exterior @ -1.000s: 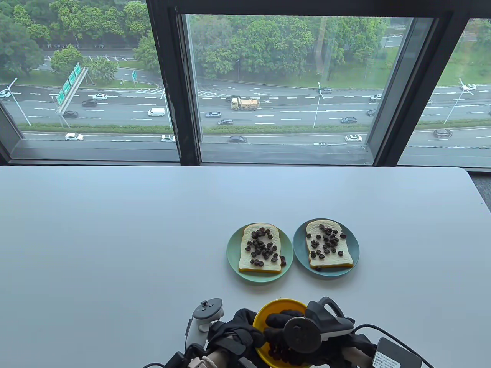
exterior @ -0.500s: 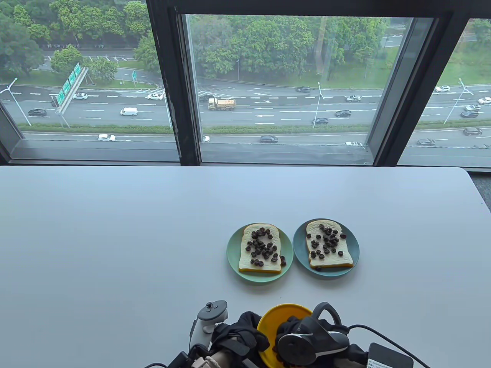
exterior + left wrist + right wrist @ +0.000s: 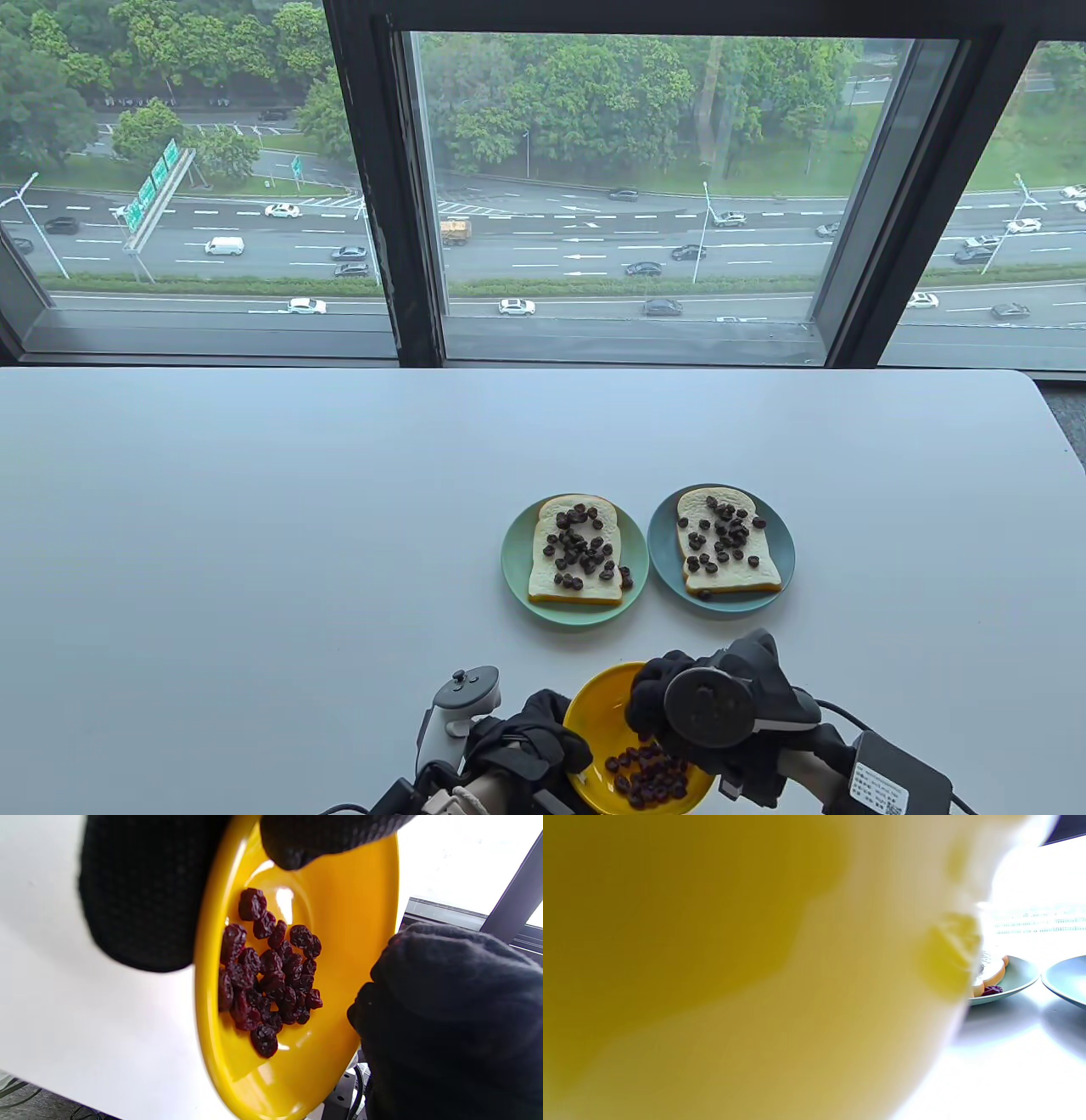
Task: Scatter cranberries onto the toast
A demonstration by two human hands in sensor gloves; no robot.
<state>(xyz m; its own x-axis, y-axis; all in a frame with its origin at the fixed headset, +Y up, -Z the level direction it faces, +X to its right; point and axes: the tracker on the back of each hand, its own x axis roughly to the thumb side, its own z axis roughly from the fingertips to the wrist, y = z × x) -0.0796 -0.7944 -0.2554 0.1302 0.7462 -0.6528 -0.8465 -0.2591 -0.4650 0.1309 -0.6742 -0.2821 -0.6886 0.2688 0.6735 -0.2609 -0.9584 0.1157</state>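
Two toasts (image 3: pixel 576 552) (image 3: pixel 726 543), both dotted with cranberries (image 3: pixel 650 777), lie on green (image 3: pixel 516 560) and blue plates (image 3: pixel 785 552) mid-surface (image 3: pixel 254 526), facing a window (image 3: pixel 611 187) over a highway. Left hand (image 3: pixel 530 739) grips the yellow dish (image 3: pixel 594 722) of cranberries at the near edge; right hand (image 3: pixel 679 705) hovers above it, its grip unclear.

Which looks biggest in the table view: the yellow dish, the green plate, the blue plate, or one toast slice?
1. Round yellow dish, though it is nearest the camera.
2. Round green plate and round blue plate: alike.
3. Left white toast slice.
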